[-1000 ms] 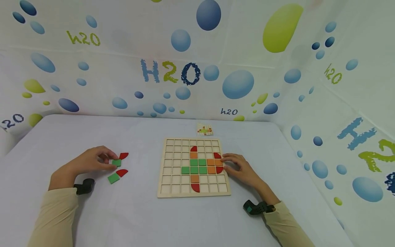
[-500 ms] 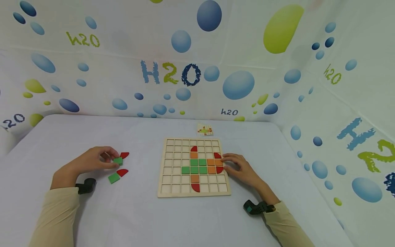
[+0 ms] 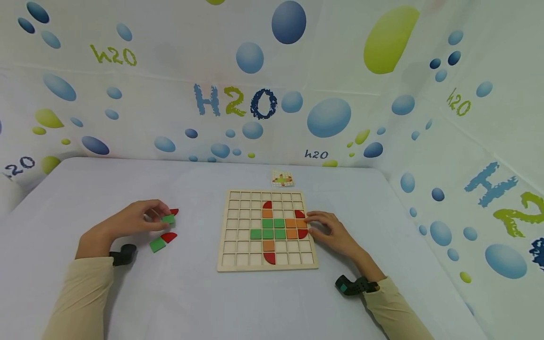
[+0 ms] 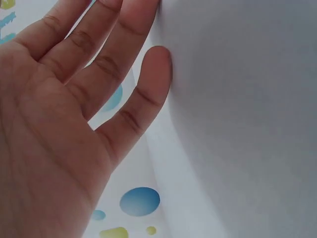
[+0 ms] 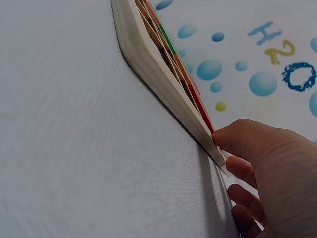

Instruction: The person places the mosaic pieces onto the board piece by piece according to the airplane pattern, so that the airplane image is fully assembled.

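My left hand [image 3: 138, 220] pinches a green square tile [image 3: 169, 219] between thumb and fingertips, low over the table at the left. A red quarter-round tile [image 3: 174, 211] peeks out just behind it. Nearer the front lie another green tile [image 3: 157, 244] and a red quarter-round tile [image 3: 169, 237], side by side. The left wrist view shows the palm and thumb [image 4: 156, 74]; the pinched tile is out of sight there. With relaxed fingers, my right hand [image 3: 333, 234] rests at the right edge of the wooden grid board [image 3: 267, 270], its thumb [image 5: 230, 138] touching the rim beside a red tile.
Green, orange and red tiles, such as an orange tile [image 3: 268, 245], fill some cells of the board. Behind it lies a small pattern card [image 3: 282, 179]. A white tablecloth [image 3: 182, 302] covers the table, and a printed H2O curtain [image 3: 170, 94] hangs behind.
My left hand has shifted a little right and away from me, carrying the green tile toward the upper red tile, which is now partly covered. The right hand stays at the board's edge.
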`<control>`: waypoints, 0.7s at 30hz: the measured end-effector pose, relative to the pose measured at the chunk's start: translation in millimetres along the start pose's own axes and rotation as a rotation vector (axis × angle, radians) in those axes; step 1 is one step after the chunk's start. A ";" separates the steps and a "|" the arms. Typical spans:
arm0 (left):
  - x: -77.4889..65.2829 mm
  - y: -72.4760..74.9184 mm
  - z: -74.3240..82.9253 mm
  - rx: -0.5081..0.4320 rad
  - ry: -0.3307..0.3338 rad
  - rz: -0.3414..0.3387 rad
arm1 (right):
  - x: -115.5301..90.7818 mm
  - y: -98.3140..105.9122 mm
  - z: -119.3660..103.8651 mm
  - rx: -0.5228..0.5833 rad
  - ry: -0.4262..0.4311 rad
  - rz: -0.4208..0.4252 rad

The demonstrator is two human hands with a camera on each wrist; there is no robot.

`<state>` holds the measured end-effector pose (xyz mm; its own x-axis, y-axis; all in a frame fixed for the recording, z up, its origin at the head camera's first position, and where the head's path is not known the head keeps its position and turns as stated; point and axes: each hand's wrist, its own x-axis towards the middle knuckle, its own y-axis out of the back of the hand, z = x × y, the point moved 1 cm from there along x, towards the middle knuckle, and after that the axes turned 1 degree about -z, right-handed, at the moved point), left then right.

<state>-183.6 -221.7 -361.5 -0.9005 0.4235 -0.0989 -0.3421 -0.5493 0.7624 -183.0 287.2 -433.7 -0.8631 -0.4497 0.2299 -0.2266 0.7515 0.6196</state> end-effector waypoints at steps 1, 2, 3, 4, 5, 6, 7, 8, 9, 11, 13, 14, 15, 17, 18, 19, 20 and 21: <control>0.6 -0.5 0.5 -0.008 -0.014 -0.003 | -0.2 0.0 -0.7 0.002 -0.001 0.000; 1.2 -1.2 1.0 -0.012 -0.022 -0.003 | -0.2 -0.1 -1.6 0.004 -0.002 -0.001; 1.9 -1.8 1.8 -0.015 -0.030 -0.007 | -0.4 -0.2 -2.2 0.006 -0.004 -0.002; 2.6 -2.5 2.7 -0.018 -0.036 -0.011 | -0.5 -0.2 -3.0 0.008 -0.007 -0.002; 3.4 -3.1 3.7 -0.019 -0.041 -0.015 | -0.7 -0.3 -4.2 0.010 -0.011 -0.002; 4.1 -3.7 5.1 -0.021 -0.044 -0.019 | -0.6 -0.6 -5.0 0.012 -0.016 -0.001; 5.0 -4.4 6.3 -0.024 -0.044 -0.022 | -0.6 -1.0 -6.6 0.012 -0.018 0.000; 5.9 -5.1 7.3 -0.024 -0.040 -0.024 | -0.5 -1.1 -8.4 0.011 -0.022 0.000; 6.6 -5.6 8.8 -0.023 -0.042 -0.028 | -0.6 -1.0 -10.9 0.012 -0.024 0.000; 8.1 -6.7 11.2 -0.023 -0.032 -0.030 | -0.7 0.0 -18.8 0.014 -0.026 -0.004; 9.4 -7.6 13.9 -0.019 -0.030 -0.032 | -1.1 2.2 -28.2 0.019 -0.027 -0.011; 10.1 -8.3 15.1 -0.016 -0.033 -0.032 | -1.3 3.5 -32.9 0.021 -0.029 -0.015; 10.8 -9.0 16.8 -0.012 -0.037 -0.033 | -1.4 4.7 -37.2 0.023 -0.027 -0.017; 12.8 -11.1 20.2 -0.008 -0.050 -0.035 | -1.7 6.5 -43.9 0.023 -0.025 -0.020; 13.8 -12.2 22.3 -0.008 -0.060 -0.040 | -1.7 7.0 -46.1 0.021 -0.023 -0.019; 15.0 -13.6 24.6 -0.011 -0.069 -0.043 | -1.8 7.4 -47.5 0.021 -0.020 -0.018; 16.3 -15.1 26.5 -0.012 -0.076 -0.048 | -1.9 7.6 -48.3 0.020 -0.020 -0.018; 17.5 -16.4 28.5 -0.012 -0.083 -0.055 | -1.9 7.6 -48.6 0.019 -0.018 -0.018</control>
<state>-186.1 -184.7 -357.6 -0.8548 0.5116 -0.0869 -0.3943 -0.5314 0.7498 -161.1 270.3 -392.9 -0.8669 -0.4542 0.2053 -0.2501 0.7527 0.6091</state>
